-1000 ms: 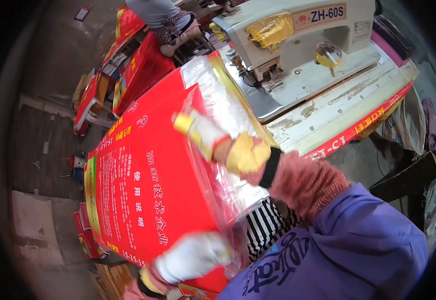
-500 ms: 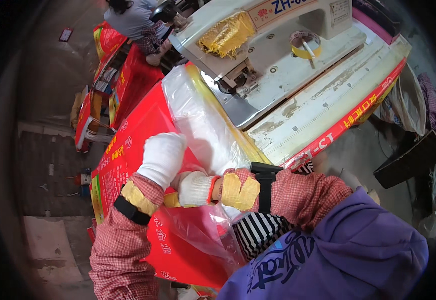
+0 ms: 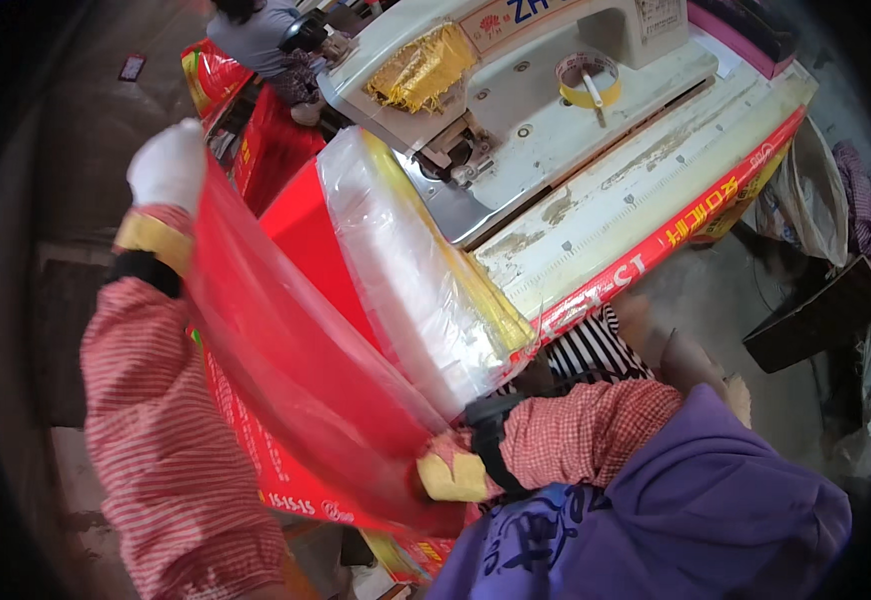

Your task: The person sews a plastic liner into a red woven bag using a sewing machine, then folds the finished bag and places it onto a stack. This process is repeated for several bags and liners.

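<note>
Two arms in checked red sleeves reach out from where the person stands. Far left, the left hand (image 3: 166,170), white-gloved, is clenched on the upper edge of a red plastic bag (image 3: 276,330), holding that end up. Bag slants down from there to the right cuff (image 3: 456,477), above a red printed stack (image 3: 256,440); blurry lower down. Behind it, upper left, I see a seated co-worker (image 3: 256,45). Next, clear film (image 3: 381,250) with a yellow edge lies just beside the bag. Right hand is covered by the bag, so can't tell its grip. Further right, a pale sewing machine (image 3: 526,110) sits on the tabletop (image 3: 611,225), yellow cloth (image 3: 423,68) on its head, a tape roll (image 3: 588,92) on its bed. Far right, a dark box (image 3: 814,318).
</note>
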{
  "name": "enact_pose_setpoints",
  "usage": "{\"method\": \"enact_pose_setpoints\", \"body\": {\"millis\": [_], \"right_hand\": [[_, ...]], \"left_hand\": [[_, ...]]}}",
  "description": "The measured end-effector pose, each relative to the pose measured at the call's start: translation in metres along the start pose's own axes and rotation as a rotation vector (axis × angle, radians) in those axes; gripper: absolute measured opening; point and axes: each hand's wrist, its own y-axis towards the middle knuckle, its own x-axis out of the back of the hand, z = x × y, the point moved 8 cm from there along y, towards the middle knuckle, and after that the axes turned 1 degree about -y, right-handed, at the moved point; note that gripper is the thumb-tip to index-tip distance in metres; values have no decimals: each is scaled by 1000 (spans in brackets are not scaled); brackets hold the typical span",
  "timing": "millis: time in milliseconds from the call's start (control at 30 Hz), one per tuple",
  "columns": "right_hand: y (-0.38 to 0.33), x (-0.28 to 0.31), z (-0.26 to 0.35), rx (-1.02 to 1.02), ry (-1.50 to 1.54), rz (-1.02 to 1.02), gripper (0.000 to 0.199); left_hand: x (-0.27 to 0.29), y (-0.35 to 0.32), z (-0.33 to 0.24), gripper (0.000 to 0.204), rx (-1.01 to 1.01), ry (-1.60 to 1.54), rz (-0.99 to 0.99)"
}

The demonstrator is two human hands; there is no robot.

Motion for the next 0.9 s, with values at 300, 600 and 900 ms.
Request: {"method": "enact_pose_setpoints", "body": {"millis": [300,600,900], "right_hand": [[-54,85,-55,-394,575,-723,21],[-93,163,-65,-793,405,-682,65],[-57,97,-79,-849,1021,-419,48]], "left_hand": [[61,-8,26,25,-13,8,120],[74,-24,-3,21,63,14,235],[69,-25,-9,23,28,18,289]]}}
